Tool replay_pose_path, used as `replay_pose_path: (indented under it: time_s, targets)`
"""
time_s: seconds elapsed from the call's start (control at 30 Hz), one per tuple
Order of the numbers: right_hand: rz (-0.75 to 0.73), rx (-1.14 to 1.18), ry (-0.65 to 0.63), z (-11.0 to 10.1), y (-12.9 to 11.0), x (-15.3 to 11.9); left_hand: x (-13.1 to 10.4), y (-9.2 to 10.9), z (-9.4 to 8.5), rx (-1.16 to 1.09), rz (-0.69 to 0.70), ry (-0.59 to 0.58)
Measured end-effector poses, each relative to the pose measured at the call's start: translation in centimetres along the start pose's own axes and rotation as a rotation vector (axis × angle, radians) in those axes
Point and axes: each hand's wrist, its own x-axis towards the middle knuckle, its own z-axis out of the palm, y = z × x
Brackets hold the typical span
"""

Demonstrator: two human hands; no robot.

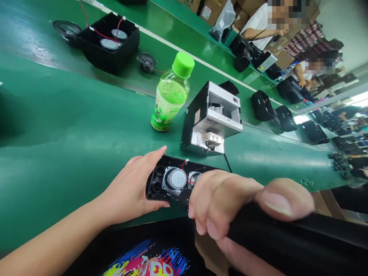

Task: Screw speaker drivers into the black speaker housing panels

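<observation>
My left hand (129, 188) grips the left end of a black speaker panel (195, 164), its fingers along the far edge and its thumb along the near edge. Set in the panel are a round speaker driver (176, 178) with a grey magnet and a second driver (195, 177), partly covered by my right hand. Red wires with a white plug run between them. My right hand (227, 199) is wrapped round a black electric screwdriver (304, 237), large and close to the camera. Its dark nose points down at the panel beside the first driver; the very tip is hidden.
Behind the panel stand a green-capped drink bottle (169, 96) and a silver-and-black screw feeder (212, 119). An open speaker box (112, 50) and loose drivers (147, 62) lie on the conveyor at the back left. Black speaker boxes (262, 105) line the right; co-workers sit beyond.
</observation>
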Motion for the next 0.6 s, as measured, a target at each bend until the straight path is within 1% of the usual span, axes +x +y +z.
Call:
replay_pose_path:
  time_s: [0.03,0.13,0.2,0.3,0.43,0.53,0.6]
  targets:
    - [0.031,-0.006,-0.005,0.3,0.6,-0.2,0.1,0.1,0.0,-0.007,0.000,0.002]
    - [-0.002,0.008,0.111,0.8,2.2,-0.5,0.4,0.5,0.0,-0.028,0.002,-0.007]
    - [0.003,0.028,0.134,0.8,2.7,-0.6,0.5,0.7,-0.1,-0.042,0.000,-0.013]
    - [0.072,0.047,0.096,0.6,2.9,-0.5,0.7,0.9,-0.1,-0.059,-0.003,-0.025]
    - [0.065,0.062,0.121,0.0,2.8,-0.4,0.8,1.0,-0.3,-0.068,-0.008,-0.040]
    - [0.171,0.044,0.003,-0.6,2.9,-0.2,1.0,1.2,-0.8,-0.066,0.004,-0.063]
    - [0.198,0.027,-0.017,-0.8,3.0,0.0,1.1,1.3,-1.1,-0.066,0.016,-0.080]
